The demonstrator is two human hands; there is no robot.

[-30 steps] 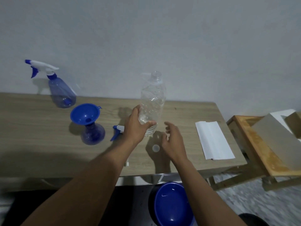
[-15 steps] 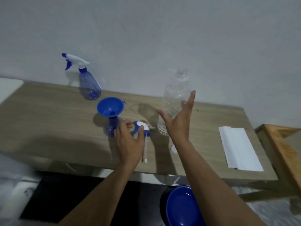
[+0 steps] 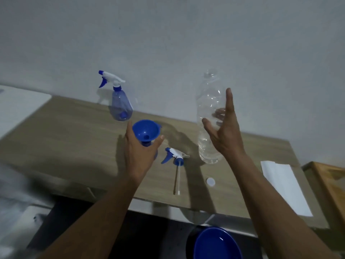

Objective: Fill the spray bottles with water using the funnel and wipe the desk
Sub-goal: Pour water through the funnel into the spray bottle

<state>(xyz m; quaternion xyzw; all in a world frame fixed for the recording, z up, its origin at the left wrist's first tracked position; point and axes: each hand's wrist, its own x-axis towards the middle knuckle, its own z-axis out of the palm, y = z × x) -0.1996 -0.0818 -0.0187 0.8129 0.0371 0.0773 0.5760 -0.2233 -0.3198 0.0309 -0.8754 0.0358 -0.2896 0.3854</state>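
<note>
A small blue spray bottle [image 3: 156,156] stands on the wooden desk [image 3: 71,139] with a blue funnel [image 3: 146,130] in its neck. My left hand [image 3: 139,154] wraps around this bottle just below the funnel and hides most of it. A tall clear water bottle [image 3: 210,116], uncapped and with a little water at the bottom, stands to the right. My right hand [image 3: 224,133] is spread open against it, thumb in front and some fingers visible through the plastic. A second spray bottle [image 3: 120,105] with its trigger head on stands at the back.
A loose trigger head with its tube [image 3: 176,157] lies between the two bottles. A white cap [image 3: 210,181] lies near the front edge and a folded white cloth [image 3: 283,186] at the right. A blue bowl [image 3: 216,243] sits below the desk, with a wooden stool [image 3: 330,182] beyond.
My left hand left the water bottle, passed over the loose trigger head and now holds the funnel bottle. My right hand rose from the desk to the water bottle's side.
</note>
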